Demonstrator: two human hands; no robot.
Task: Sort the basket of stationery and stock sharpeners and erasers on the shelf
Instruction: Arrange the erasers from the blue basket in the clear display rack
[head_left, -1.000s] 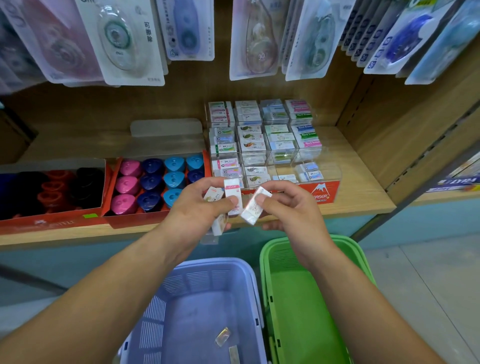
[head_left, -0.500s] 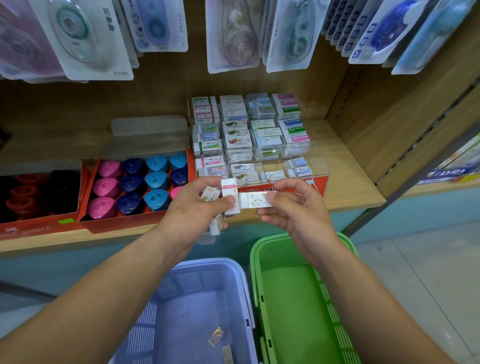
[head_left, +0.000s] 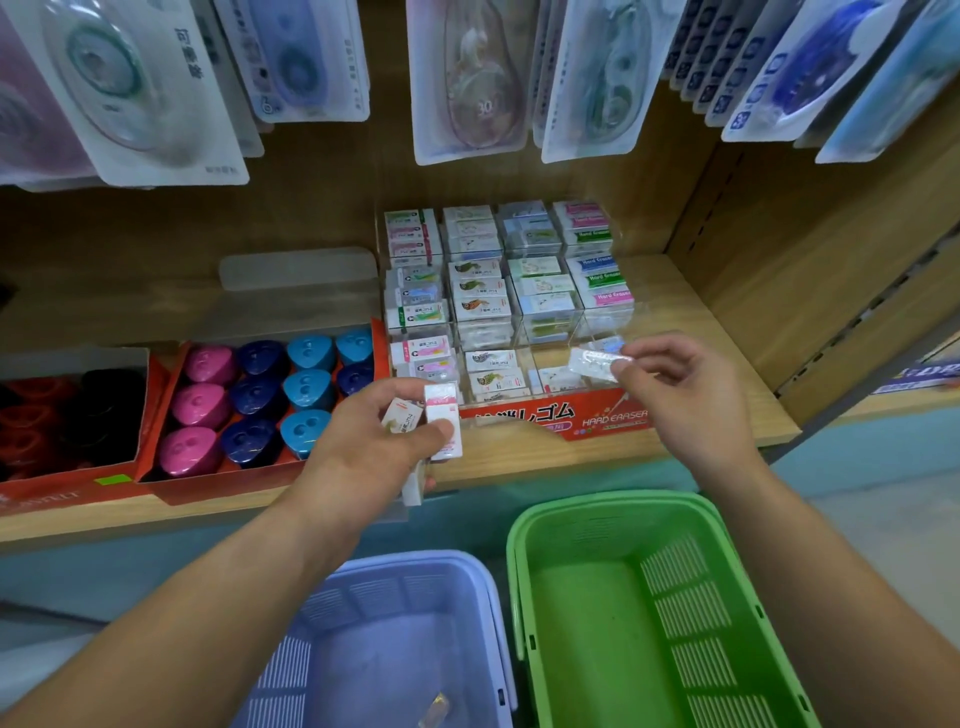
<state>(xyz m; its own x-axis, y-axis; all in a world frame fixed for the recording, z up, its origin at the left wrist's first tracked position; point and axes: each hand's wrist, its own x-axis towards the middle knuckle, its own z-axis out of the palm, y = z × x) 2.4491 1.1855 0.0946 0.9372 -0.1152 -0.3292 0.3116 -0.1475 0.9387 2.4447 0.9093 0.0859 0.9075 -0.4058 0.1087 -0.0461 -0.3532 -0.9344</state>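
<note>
My left hand (head_left: 374, 447) grips several small wrapped erasers (head_left: 442, 425) in front of the shelf edge, just left of the eraser display. My right hand (head_left: 680, 395) pinches one clear-wrapped eraser (head_left: 592, 362) over the front right compartment of the tiered clear eraser display (head_left: 550, 340), which stands on the wooden shelf (head_left: 717, 415). To the left, a red box (head_left: 156, 473) holds pink and blue sharpeners (head_left: 306, 387). Below are a lilac basket (head_left: 395, 566) and a green basket (head_left: 524, 540).
Another red box (head_left: 47, 493) with red and black sharpeners sits at the far left. Carded correction tapes (head_left: 467, 83) hang above the shelf. A wooden side panel (head_left: 810, 270) closes the shelf on the right. A small wrapped item (head_left: 434, 709) lies in the lilac basket.
My right hand has pulled one eraser away from the left hand's bunch and carried it right and up to the display's front right compartment. The left hand has stayed put.
</note>
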